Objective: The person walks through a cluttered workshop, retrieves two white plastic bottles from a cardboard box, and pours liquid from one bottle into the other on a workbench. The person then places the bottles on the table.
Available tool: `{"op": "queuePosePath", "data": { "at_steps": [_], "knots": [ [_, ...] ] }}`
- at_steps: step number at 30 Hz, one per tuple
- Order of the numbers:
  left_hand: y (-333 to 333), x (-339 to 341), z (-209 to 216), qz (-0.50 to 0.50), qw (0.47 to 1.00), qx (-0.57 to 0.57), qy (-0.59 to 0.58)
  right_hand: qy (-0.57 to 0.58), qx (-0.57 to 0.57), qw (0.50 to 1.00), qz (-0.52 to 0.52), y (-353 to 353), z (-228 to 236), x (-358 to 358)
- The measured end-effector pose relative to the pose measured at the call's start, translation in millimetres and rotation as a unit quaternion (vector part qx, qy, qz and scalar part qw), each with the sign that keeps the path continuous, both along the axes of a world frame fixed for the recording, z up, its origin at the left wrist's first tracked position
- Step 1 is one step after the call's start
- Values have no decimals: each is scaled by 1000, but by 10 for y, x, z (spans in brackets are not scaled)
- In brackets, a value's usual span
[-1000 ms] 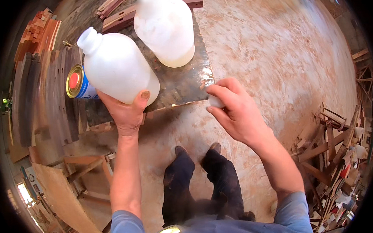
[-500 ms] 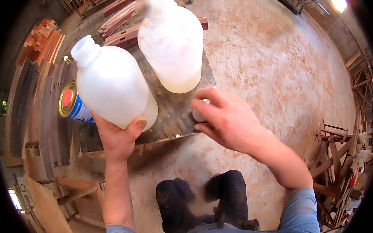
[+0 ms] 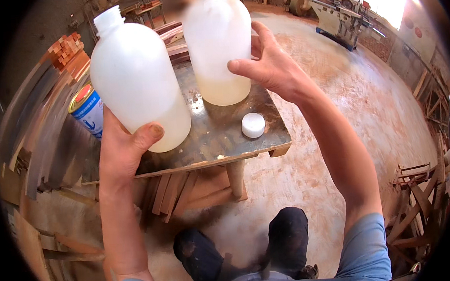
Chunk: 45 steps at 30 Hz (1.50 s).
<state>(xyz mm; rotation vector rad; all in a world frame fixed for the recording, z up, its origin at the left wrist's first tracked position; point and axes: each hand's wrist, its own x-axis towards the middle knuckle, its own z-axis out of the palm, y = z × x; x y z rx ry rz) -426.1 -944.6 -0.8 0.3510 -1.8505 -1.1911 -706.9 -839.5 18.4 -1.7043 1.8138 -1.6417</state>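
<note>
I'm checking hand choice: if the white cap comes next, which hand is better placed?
Probably the right. The right hand, though at the right bottle, is nearer the white cap; the left hand is farther away, holding the left bottle.

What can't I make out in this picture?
In the head view:
Left hand: fingers hidden behind the left bottle.
Right hand: some fingertips hidden behind the right bottle.
That bottle's mouth: cut off by the upper edge.
Blue can: right side covered by the left bottle.
Brownish patch, top: too blurred to name.
</note>
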Motion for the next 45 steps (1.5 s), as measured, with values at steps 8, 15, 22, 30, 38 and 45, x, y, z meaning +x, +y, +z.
{"op": "queuePosePath", "data": {
  "at_steps": [8,15,22,30,38,45],
  "knots": [
    [17,17,7,-31,999,17,21,24,-40,998,35,-81,9,155],
    [13,7,-30,-43,997,19,54,-40,-25,997,59,-87,-105,24],
    [21,6,-49,-18,998,40,54,-94,25,968,230,23,-210,-320],
    [7,16,-8,-26,999,15,16,-84,41,958,270,-51,-105,-295],
    [17,18,-38,-2,1000,22,15,-104,50,960,253,-29,-113,-222],
    [-1,18,-37,-16,1000,16,14,-99,58,965,234,-72,-119,-260]
  ]
}}
